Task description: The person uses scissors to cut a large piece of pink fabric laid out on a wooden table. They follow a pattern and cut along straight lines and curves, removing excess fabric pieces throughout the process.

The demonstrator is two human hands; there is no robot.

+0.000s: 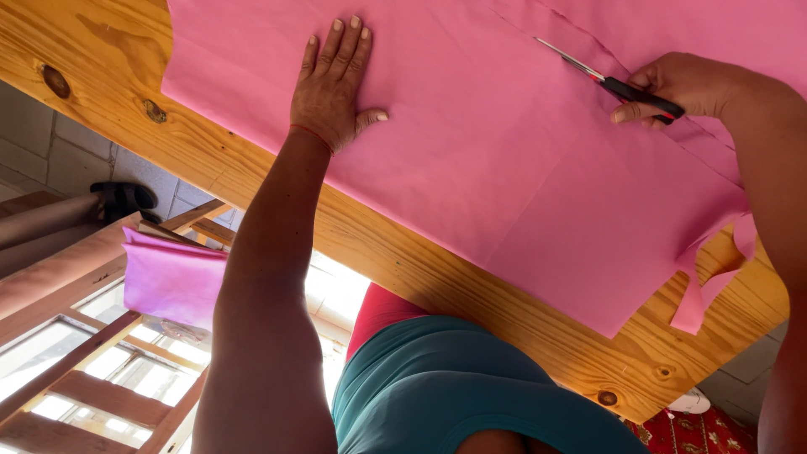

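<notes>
I find cutting under way: my left hand [330, 88] lies flat, fingers spread, pinning the pink paper [504, 160] to the tabletop [252, 181]; my right hand [681, 84] grips red-and-black scissors [607, 80], blades in the sheet. Next, steady advance.

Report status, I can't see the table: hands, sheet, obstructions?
Left hand flat on pink paper sheet. Right hand gripping black-handled scissors, blades in sheet. Nothing blocking.

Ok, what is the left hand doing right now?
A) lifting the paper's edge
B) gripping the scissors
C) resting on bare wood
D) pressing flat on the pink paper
D: the left hand lies palm down, fingers spread, on the pink paper, while the right hand holds the scissors.
</notes>
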